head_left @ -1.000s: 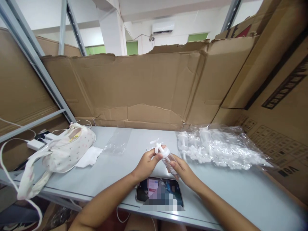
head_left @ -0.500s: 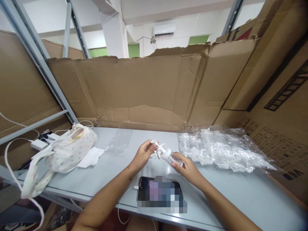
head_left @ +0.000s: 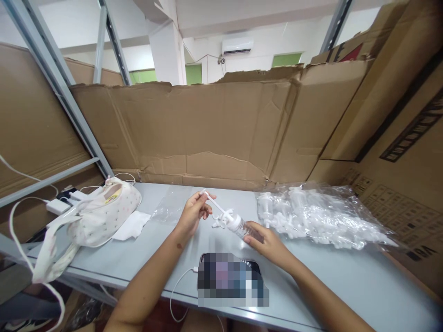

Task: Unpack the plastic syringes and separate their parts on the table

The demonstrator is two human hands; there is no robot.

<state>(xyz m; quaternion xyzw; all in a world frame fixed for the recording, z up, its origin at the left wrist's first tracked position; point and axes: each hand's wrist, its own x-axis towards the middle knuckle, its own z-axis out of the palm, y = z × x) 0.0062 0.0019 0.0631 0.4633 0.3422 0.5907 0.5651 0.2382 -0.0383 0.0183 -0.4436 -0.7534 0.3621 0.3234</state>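
Note:
A large clear plastic syringe (head_left: 244, 229) with a white collar and plunger is tilted above the table, its plunger end up and to the left. My right hand (head_left: 260, 237) is wrapped around the clear barrel. At the far end of the long white plunger rod (head_left: 216, 203), my left hand (head_left: 195, 211) pinches the tip between thumb and finger, its other fingers loosely curled. White plastic pieces (head_left: 218, 222) show beside the collar; whether they touch it I cannot tell. A phone (head_left: 204, 272) with a blurred screen lies below my hands.
On the right, a clear bag (head_left: 311, 214) holds several white plastic syringe parts. A flat clear bag (head_left: 166, 207), white paper (head_left: 133, 226) and a patterned fabric bag (head_left: 100, 219) lie left on the grey table (head_left: 155, 267). Cardboard (head_left: 194, 124) walls the back. A white cable (head_left: 175, 286) reaches the phone.
My left hand has moved up and left, drawing the plunger rod farther out of the syringe. My right hand keeps its hold on the barrel, nearly in place.

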